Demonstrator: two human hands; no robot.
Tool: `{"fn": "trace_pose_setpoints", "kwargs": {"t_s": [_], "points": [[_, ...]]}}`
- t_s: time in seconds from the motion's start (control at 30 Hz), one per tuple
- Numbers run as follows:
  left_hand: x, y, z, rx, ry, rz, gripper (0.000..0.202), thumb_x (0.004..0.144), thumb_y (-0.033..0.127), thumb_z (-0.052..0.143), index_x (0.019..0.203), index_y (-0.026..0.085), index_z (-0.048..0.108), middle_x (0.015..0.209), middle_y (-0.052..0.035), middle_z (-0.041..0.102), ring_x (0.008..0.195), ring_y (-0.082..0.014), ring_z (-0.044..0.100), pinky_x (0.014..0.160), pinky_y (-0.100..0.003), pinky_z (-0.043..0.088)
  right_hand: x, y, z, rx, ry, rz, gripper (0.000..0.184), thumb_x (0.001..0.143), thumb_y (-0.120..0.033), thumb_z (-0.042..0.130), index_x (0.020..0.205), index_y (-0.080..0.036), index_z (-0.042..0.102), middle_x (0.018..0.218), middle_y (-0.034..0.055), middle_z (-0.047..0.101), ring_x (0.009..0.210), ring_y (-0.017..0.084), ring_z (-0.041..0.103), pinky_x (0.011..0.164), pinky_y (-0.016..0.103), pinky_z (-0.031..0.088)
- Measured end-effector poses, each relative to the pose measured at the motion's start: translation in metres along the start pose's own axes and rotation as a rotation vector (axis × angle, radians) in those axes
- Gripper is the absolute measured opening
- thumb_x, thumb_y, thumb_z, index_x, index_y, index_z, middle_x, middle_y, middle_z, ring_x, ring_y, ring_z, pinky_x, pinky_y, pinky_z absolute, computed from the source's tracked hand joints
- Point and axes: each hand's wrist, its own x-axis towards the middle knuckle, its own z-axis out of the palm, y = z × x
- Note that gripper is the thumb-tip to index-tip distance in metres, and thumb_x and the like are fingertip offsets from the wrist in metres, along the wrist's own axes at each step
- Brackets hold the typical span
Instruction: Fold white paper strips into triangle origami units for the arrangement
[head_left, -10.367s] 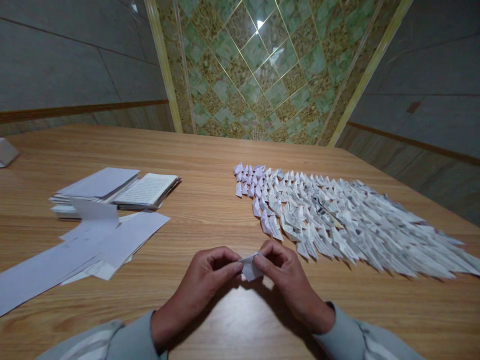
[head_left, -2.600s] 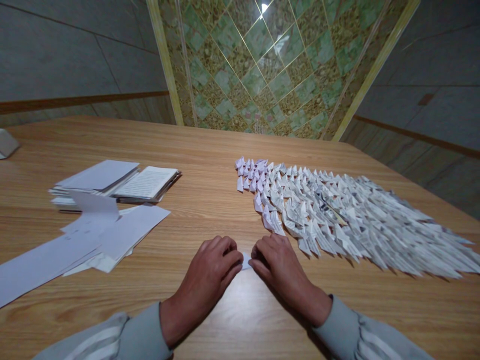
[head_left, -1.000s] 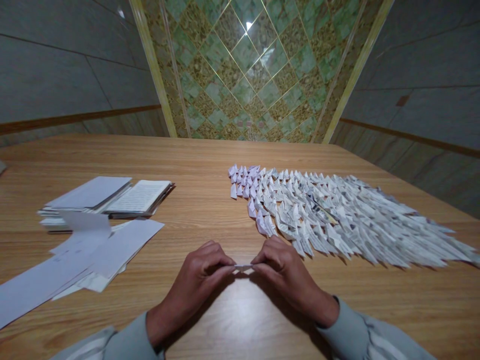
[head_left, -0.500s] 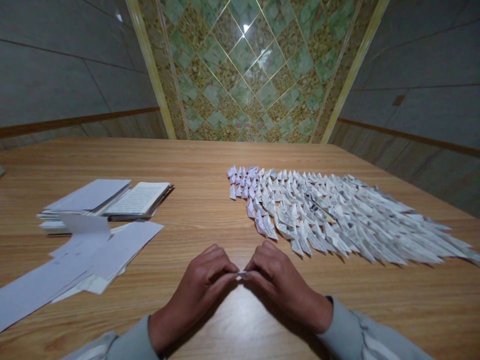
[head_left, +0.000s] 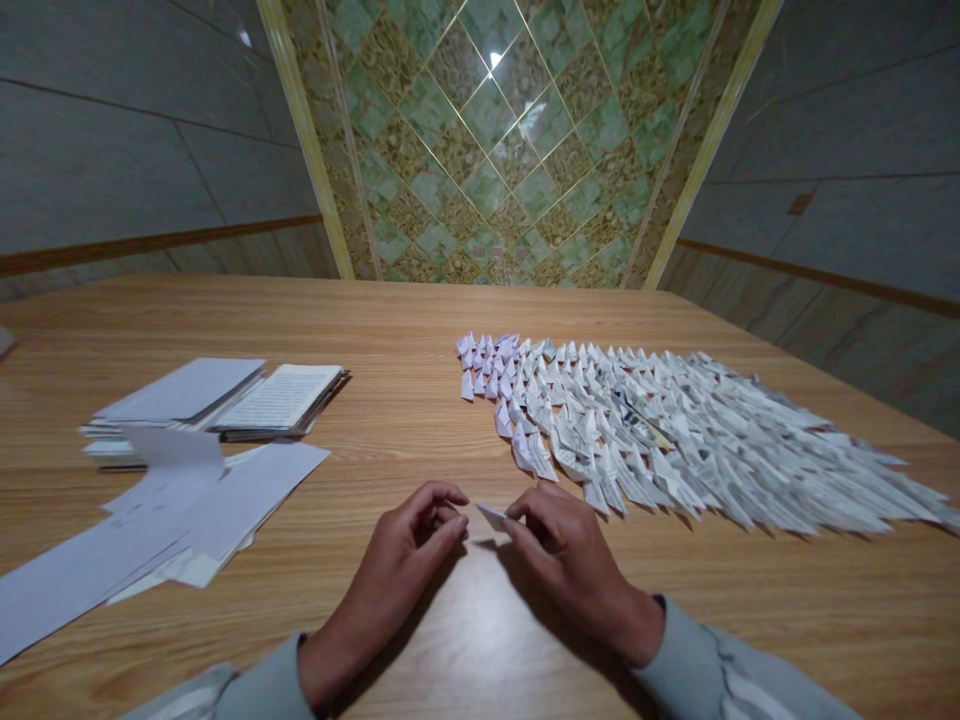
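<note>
Between thumb and fingers, my right hand (head_left: 566, 545) pinches a small folded piece of paper (head_left: 492, 517), whose free end points left. My left hand (head_left: 409, 560) is just left of it, thumb and fingertips slightly apart with nothing between them. Both hands are low over the near middle of the table. Beyond my right hand lie many folded paper boats (head_left: 645, 430), mostly printed paper in slanting rows. A group of pale lilac paper boats (head_left: 487, 365) forms their left end.
The wooden table (head_left: 390, 330) reaches toward a tiled wall. At left, loose sheets of white paper (head_left: 247, 490) overlap, one with its edge raised. Behind them are a paper stack (head_left: 180, 390) and a pile of printed pages (head_left: 281, 398).
My left hand has let go of the folded paper and drawn slightly left, its fingers parting. The paper now tilts up leftward, held in my right hand alone.
</note>
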Motion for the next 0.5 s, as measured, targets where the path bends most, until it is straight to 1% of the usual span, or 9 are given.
{"fn": "trace_pose_setpoints", "kwargs": {"t_s": [0.03, 0.1, 0.17, 0.23, 0.33, 0.43, 0.5], "points": [[-0.002, 0.001, 0.002, -0.019, 0.02, -0.011, 0.01, 0.09, 0.03, 0.065, 0.089, 0.02, 0.066, 0.074, 0.0004, 0.065, 0.069, -0.0171, 0.06, 0.065, -0.027, 0.047, 0.0, 0.0, 0.001, 0.002, 0.034, 0.016, 0.017, 0.093, -0.015, 0.057, 0.077, -0.017, 0.063, 0.067, 0.0011, 0.06, 0.062, 0.015, 0.053, 0.058, 0.026, 0.034], [-0.006, 0.002, 0.007, -0.041, -0.013, -0.005, 0.011, 0.09, 0.03, 0.066, 0.084, 0.02, 0.066, 0.078, -0.0007, 0.066, 0.073, -0.0176, 0.062, 0.069, -0.027, 0.048, -0.002, -0.002, 0.005, 0.008, 0.062, 0.029, 0.014, 0.092, -0.013, 0.055, 0.08, -0.018, 0.062, 0.068, 0.0006, 0.059, 0.061, 0.015, 0.052, 0.057, 0.026, 0.035], [-0.009, 0.003, 0.011, -0.076, -0.097, 0.007, 0.01, 0.091, 0.029, 0.065, 0.088, 0.019, 0.069, 0.086, -0.0034, 0.07, 0.082, -0.0195, 0.064, 0.076, -0.029, 0.049, -0.004, -0.004, 0.009, 0.006, 0.039, 0.016, 0.012, 0.091, -0.012, 0.054, 0.085, -0.018, 0.062, 0.07, 0.0006, 0.059, 0.061, 0.015, 0.053, 0.058, 0.026, 0.036], [-0.011, 0.001, 0.014, -0.125, -0.133, -0.007, 0.011, 0.092, 0.029, 0.065, 0.093, 0.019, 0.07, 0.09, -0.0044, 0.071, 0.085, -0.0206, 0.065, 0.077, -0.03, 0.05, -0.006, -0.006, 0.012, 0.014, -0.019, -0.002, 0.011, 0.09, -0.011, 0.053, 0.091, -0.018, 0.062, 0.074, 0.002, 0.061, 0.065, 0.016, 0.055, 0.06, 0.027, 0.039], [-0.011, -0.002, 0.015, -0.172, -0.093, -0.043, 0.013, 0.091, 0.031, 0.066, 0.09, 0.018, 0.069, 0.084, -0.0034, 0.07, 0.079, -0.0195, 0.064, 0.072, -0.03, 0.049, -0.009, -0.01, 0.014, 0.063, -0.113, -0.01, 0.012, 0.09, -0.011, 0.052, 0.098, -0.019, 0.058, 0.084, 0.0044, 0.063, 0.073, 0.018, 0.056, 0.066, 0.028, 0.042], [-0.009, -0.004, 0.014, -0.195, -0.055, -0.051, 0.014, 0.09, 0.032, 0.068, 0.087, 0.018, 0.069, 0.082, -0.0029, 0.069, 0.079, -0.0192, 0.063, 0.073, -0.029, 0.049, -0.008, -0.012, 0.012, 0.118, -0.183, 0.017, 0.01, 0.091, -0.014, 0.054, 0.099, -0.02, 0.056, 0.083, 0.0025, 0.061, 0.073, 0.017, 0.055, 0.066, 0.028, 0.04], [-0.008, -0.003, 0.013, -0.212, -0.05, -0.047, 0.013, 0.089, 0.031, 0.069, 0.087, 0.018, 0.07, 0.082, -0.0026, 0.07, 0.079, -0.019, 0.063, 0.074, -0.029, 0.049, -0.007, -0.012, 0.01, 0.151, -0.205, 0.058, 0.007, 0.093, -0.017, 0.055, 0.1, -0.019, 0.056, 0.082, 0.0015, 0.061, 0.072, 0.017, 0.055, 0.065, 0.028, 0.039]]}}
